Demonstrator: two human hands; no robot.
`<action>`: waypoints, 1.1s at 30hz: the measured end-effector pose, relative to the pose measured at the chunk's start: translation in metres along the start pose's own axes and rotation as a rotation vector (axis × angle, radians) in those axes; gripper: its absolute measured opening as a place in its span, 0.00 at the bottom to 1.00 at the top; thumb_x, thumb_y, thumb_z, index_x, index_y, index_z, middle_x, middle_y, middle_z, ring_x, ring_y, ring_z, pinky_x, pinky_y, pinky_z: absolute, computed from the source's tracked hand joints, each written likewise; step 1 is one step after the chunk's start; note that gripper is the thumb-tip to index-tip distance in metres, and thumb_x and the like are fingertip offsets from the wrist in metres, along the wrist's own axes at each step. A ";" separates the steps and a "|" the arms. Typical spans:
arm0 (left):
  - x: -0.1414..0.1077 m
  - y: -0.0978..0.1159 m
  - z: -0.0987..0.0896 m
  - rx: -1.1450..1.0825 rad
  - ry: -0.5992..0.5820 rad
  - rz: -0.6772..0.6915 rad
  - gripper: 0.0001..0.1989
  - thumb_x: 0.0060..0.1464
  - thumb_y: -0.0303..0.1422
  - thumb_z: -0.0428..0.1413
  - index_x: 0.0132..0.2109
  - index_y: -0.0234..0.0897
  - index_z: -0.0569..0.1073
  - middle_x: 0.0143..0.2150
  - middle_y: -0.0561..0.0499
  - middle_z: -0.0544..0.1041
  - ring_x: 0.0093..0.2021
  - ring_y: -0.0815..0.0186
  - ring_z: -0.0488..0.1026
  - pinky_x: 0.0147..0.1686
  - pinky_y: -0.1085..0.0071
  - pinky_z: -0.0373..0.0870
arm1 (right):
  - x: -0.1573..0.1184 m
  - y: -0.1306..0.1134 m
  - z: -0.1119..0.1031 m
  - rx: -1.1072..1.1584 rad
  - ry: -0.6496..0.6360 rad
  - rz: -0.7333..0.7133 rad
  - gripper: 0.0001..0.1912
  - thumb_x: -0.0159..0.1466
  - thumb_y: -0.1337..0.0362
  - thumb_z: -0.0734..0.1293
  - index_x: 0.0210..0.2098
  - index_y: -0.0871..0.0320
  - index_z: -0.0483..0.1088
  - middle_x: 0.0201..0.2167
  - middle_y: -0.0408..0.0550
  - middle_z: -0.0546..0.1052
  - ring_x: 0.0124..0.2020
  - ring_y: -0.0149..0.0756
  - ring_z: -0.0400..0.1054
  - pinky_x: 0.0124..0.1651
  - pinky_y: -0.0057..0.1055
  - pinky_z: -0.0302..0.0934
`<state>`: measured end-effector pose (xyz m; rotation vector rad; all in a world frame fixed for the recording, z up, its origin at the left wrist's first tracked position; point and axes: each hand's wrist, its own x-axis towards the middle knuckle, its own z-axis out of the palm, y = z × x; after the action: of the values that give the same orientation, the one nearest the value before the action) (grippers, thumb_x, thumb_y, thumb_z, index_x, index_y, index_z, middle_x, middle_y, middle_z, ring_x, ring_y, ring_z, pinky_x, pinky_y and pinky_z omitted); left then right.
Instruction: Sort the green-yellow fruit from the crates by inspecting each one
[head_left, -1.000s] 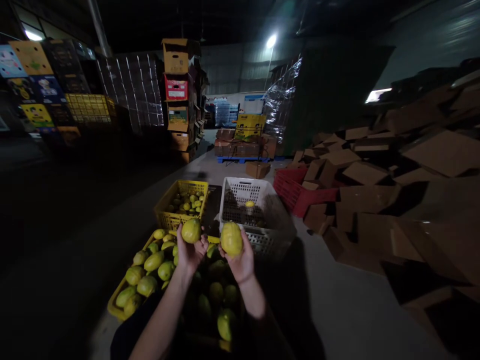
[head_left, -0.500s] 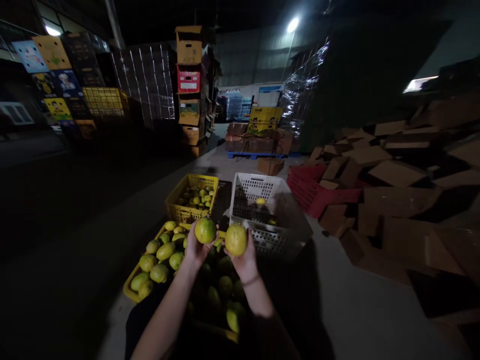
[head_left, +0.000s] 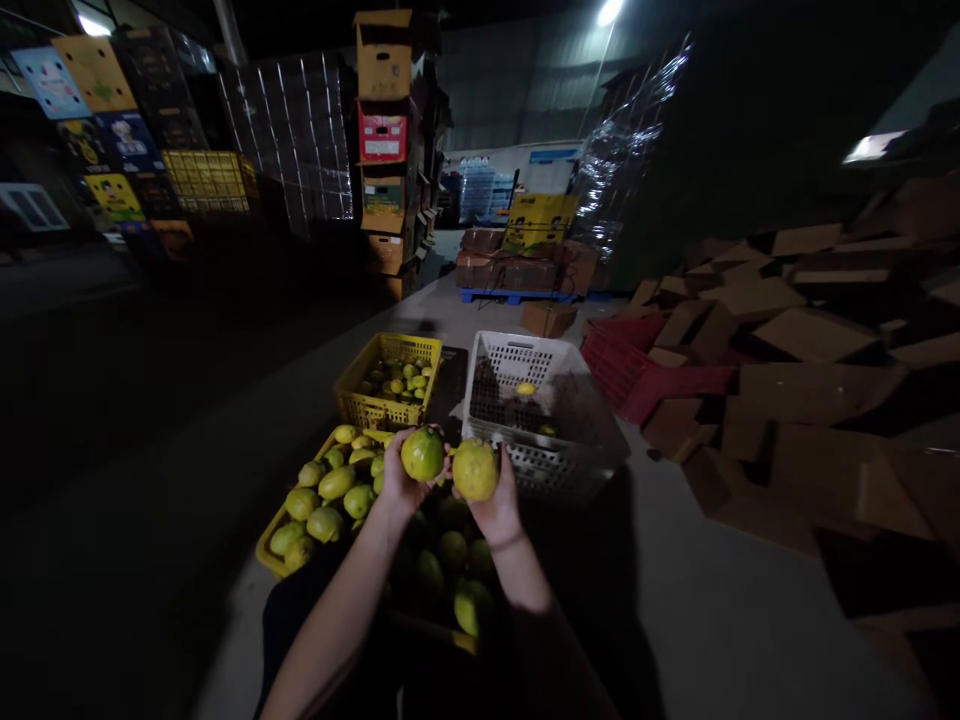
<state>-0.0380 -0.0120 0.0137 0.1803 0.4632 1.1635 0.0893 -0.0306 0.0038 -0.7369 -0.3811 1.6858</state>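
Observation:
In my left hand (head_left: 403,484) is a rounded green-yellow lemon-like fruit (head_left: 422,455), its paler side turned up. My right hand (head_left: 499,505) is wrapped round a paler yellow lemon-like fruit (head_left: 475,470). Both hands are raised close together, and the two fruits are almost side by side. Beneath them lies a yellow crate (head_left: 271,545), filled with several green and yellow fruits (head_left: 337,483). Shadow and my forearms hide much of its right part. Beyond my right hand stands a white crate (head_left: 540,455) with a few fruits inside, one a yellow fruit (head_left: 526,389).
A second yellow crate (head_left: 360,410) holding smaller-looking fruits stands behind the near one. Right of the white crate are a red crate (head_left: 630,370) and a heap of cardboard boxes (head_left: 810,400). Stacked cartons (head_left: 384,130) and a blue pallet (head_left: 517,296) stand farther back.
Both hands still hold their fruits. My left hand has shifted slightly right, nearer the right one, and its fruit has turned a little. The view has tilted down slightly.

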 end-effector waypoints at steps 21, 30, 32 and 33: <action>0.001 -0.001 0.005 -0.169 0.067 0.072 0.13 0.58 0.38 0.50 0.40 0.32 0.72 0.32 0.44 0.77 0.34 0.64 0.77 0.33 0.71 0.76 | 0.004 0.003 0.004 0.142 0.082 -0.020 0.16 0.64 0.53 0.61 0.33 0.58 0.74 0.27 0.46 0.80 0.25 0.32 0.71 0.25 0.27 0.66; -0.006 0.004 0.002 -0.004 -0.003 -0.001 0.11 0.56 0.37 0.50 0.36 0.34 0.73 0.28 0.47 0.74 0.28 0.65 0.75 0.24 0.72 0.74 | -0.005 0.001 0.003 0.122 -0.063 0.005 0.21 0.56 0.47 0.67 0.31 0.61 0.74 0.26 0.49 0.79 0.22 0.34 0.70 0.20 0.27 0.60; -0.005 0.004 0.002 -0.039 0.017 0.025 0.12 0.57 0.38 0.51 0.37 0.34 0.73 0.29 0.47 0.75 0.31 0.64 0.76 0.28 0.69 0.76 | -0.005 0.002 0.004 0.137 -0.021 -0.008 0.20 0.56 0.47 0.67 0.32 0.60 0.74 0.27 0.47 0.79 0.24 0.35 0.71 0.21 0.28 0.61; -0.004 0.004 0.002 -0.068 0.033 0.055 0.12 0.57 0.38 0.51 0.37 0.34 0.72 0.30 0.47 0.76 0.32 0.64 0.76 0.30 0.68 0.77 | -0.004 0.003 0.005 0.142 0.006 -0.020 0.19 0.57 0.48 0.67 0.33 0.60 0.74 0.27 0.46 0.79 0.24 0.34 0.71 0.22 0.28 0.62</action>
<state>-0.0418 -0.0141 0.0182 0.1159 0.4497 1.2356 0.0848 -0.0347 0.0066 -0.6311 -0.2604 1.6732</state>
